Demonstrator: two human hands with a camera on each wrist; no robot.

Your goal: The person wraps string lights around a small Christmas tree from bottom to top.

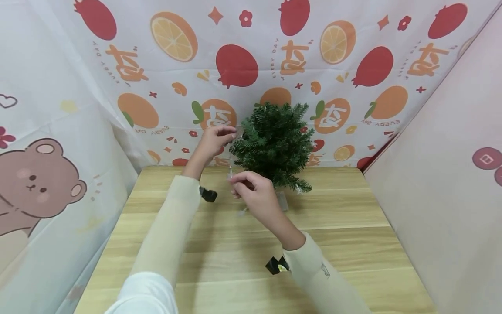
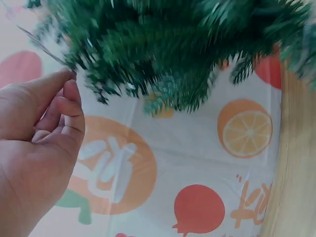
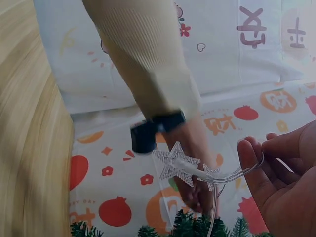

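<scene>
A small green artificial Christmas tree [image 1: 274,144] stands near the back of the table. To its left, my left hand [image 1: 215,141] pinches a thin strand [image 2: 42,44] between thumb and fingertips, right at the outer branches. My right hand [image 1: 255,192], lower and nearer, pinches the clear wire of a star string light [image 1: 230,171] that runs up toward the left hand. In the right wrist view, a clear plastic star [image 3: 176,165] and a smaller star [image 3: 210,176] hang beside the right fingertips, with the wire curving down toward the branches.
Another clear star [image 1: 300,189] sits on the tree's lower right branch. A pale base piece [image 1: 282,201] shows under the tree on the wooden table [image 1: 333,270]. Behind it hangs a fruit-print cloth [image 1: 259,39]; a bear-print cloth [image 1: 43,183] hangs at the left.
</scene>
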